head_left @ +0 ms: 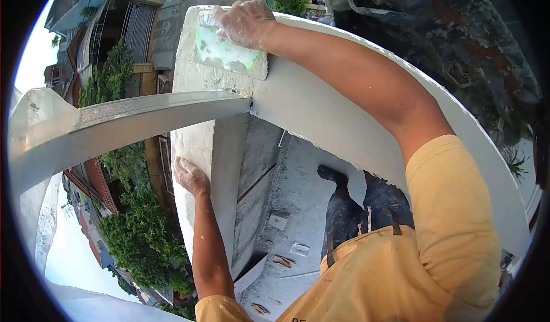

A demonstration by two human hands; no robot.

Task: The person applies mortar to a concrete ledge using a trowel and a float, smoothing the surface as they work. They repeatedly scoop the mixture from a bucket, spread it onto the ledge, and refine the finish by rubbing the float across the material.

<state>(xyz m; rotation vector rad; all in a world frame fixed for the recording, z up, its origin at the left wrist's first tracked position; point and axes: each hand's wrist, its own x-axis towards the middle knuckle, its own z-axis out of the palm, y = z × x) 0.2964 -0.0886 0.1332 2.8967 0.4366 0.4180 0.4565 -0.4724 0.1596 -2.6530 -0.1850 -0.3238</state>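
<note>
My right hand [247,23], dusted with white, is closed on a rectangular plastering float [232,56] smeared with white and green. Its handle is hidden under my fingers. The float lies flat against the top of the pale parapet wall [338,87], near its corner. Lower in the view, my left hand [192,176] rests on the other stretch of wall [195,136], fingers stretched over its outer edge and holding no tool. Both hands are powdery.
A metal beam [154,113] runs from the wall corner to the left, beside translucent sheeting [43,113]. Below are a dusty floor [301,173] with scattered scraps, and my boot [332,175]. Trees [140,224] and houses lie beyond the wall, far down.
</note>
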